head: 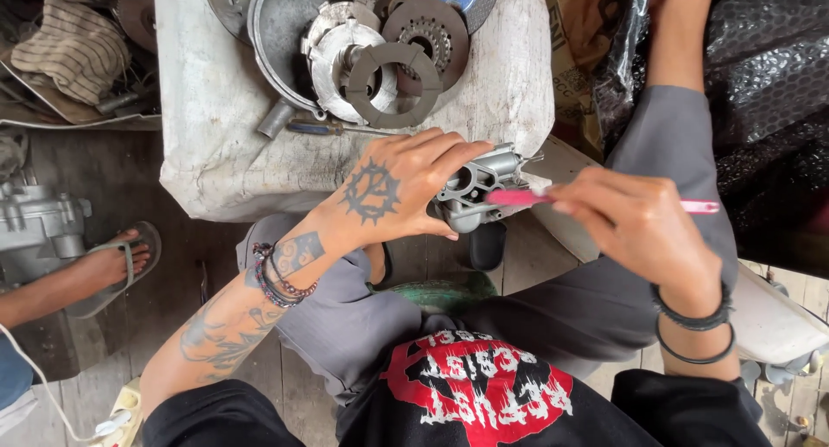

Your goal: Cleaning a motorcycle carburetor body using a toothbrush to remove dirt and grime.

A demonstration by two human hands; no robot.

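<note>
Both hands work close — left hand (393, 192) clamps the grey metal casting (477, 186), right hand (643, 227) pinches a pink brush (518, 197) — a loosened clamp could drop the casting off the lap.

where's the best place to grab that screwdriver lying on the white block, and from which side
Take the screwdriver by its dark blue handle, probably from the near side. It lies flat and crosswise on the white block, handle pointing left. Metal clutch parts crowd its far side, while the near side stays open.

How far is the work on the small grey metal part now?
Done: clutch plates and discs lie taken apart on the block. In hand: the left hand holds a grey metal part; the right hand works a pink brush on it. Left: the parts remain unassembled.
</note>
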